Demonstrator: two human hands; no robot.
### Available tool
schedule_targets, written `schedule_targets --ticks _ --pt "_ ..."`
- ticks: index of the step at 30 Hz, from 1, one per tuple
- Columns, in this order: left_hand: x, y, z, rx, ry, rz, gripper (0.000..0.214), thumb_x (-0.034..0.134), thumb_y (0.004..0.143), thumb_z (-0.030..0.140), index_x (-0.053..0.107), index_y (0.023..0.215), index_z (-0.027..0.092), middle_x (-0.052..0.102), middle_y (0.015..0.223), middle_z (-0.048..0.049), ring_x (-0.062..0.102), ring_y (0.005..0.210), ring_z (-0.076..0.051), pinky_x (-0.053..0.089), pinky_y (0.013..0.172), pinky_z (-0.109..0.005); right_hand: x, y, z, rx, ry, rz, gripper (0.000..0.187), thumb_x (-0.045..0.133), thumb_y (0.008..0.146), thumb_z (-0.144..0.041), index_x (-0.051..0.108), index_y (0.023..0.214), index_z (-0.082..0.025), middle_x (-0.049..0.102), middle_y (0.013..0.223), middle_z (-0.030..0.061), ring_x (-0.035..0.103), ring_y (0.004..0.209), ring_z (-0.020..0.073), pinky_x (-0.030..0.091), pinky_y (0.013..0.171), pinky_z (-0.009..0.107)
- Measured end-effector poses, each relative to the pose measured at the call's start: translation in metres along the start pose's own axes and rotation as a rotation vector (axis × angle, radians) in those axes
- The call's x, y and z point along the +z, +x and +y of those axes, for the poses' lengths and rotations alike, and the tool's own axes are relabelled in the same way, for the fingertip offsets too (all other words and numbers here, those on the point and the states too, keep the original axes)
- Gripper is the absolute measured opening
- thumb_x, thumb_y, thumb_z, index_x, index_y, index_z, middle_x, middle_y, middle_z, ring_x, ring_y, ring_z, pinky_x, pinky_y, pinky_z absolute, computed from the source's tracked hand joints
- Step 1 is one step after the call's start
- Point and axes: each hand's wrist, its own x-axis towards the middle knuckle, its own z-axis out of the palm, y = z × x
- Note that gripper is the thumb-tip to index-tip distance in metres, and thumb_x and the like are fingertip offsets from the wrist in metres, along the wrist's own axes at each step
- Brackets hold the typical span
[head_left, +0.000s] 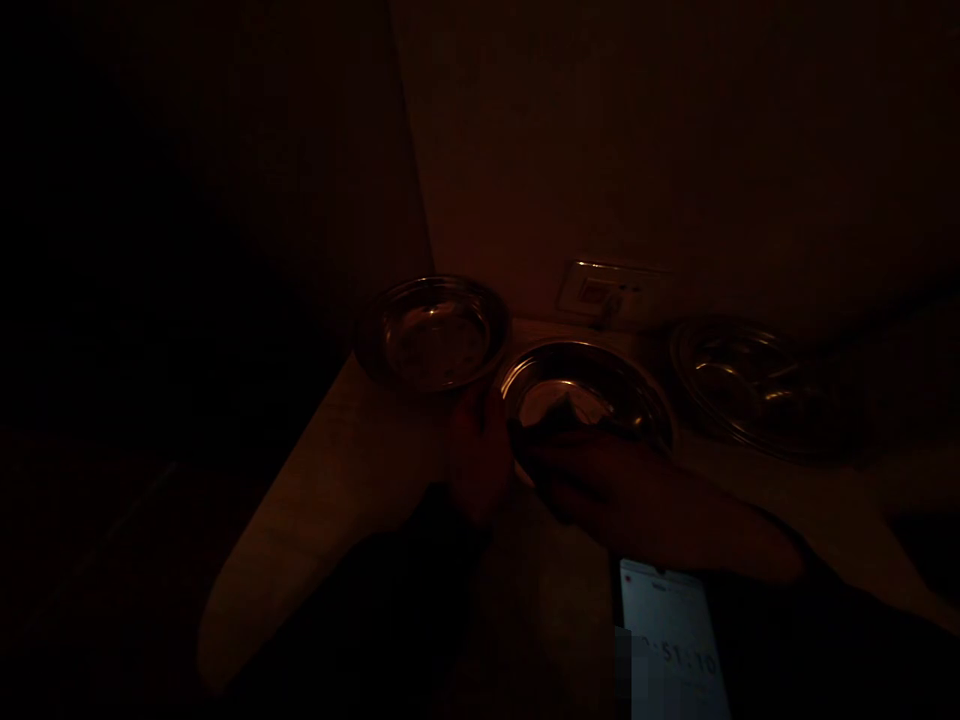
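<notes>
The scene is very dark. A round steel plate [433,333] is at the left of a pale counter [337,490], seemingly tilted toward me. My left hand [478,455] is right under its near rim and looks closed on it. A second steel plate [592,385] lies in the middle. My right hand [607,490] reaches from the lower right and rests over this plate's near rim. Its fingers are dark shapes inside the plate, and I cannot make out whether they grip anything.
A third, compartmented steel plate [757,385] lies at the right. A wall switch plate [604,292] sits on the wall behind. A lit phone screen [671,640] showing digits lies at the bottom. The counter's left edge drops into darkness.
</notes>
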Motion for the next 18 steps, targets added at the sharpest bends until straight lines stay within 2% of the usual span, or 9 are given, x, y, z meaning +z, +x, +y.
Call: schedule_targets --ticks 7,13,18 --pt "-0.0003 -0.0016 0.0027 -0.013 -0.025 0.007 0.03 0.045 0.089 0.029 0.066 0.103 0.015 0.071 0.107 -0.0082 0.064 0.099 -0.02 0.047 0.088 -0.032 0.0005 0.0056 -0.0039 0.028 0.018 0.031 0.029 0.04 0.093 -0.03 0.066 0.104 -0.02 0.066 0.112 0.0081 0.06 0.101 0.0226 0.043 0.09 0.035" --pt "-0.0007 -0.0009 0.0035 0.003 -0.029 -0.012 0.029 0.044 0.089 0.029 0.066 0.101 0.013 0.071 0.105 -0.0096 0.064 0.097 -0.02 0.047 0.088 -0.031 -0.0044 0.0019 -0.0023 -0.014 0.03 -0.035 0.027 0.043 0.09 -0.026 0.065 0.105 -0.021 0.067 0.108 0.0059 0.061 0.096 0.0209 0.044 0.085 0.033" --pt "0.0004 -0.0008 0.0003 -0.011 -0.02 -0.001 0.029 0.045 0.089 0.029 0.066 0.1 0.013 0.071 0.103 -0.01 0.064 0.094 -0.021 0.048 0.086 -0.033 -0.0047 0.0047 -0.0056 0.057 0.059 -0.02 0.028 0.042 0.092 -0.03 0.066 0.103 -0.021 0.069 0.103 0.0059 0.063 0.091 0.0197 0.044 0.081 0.03"
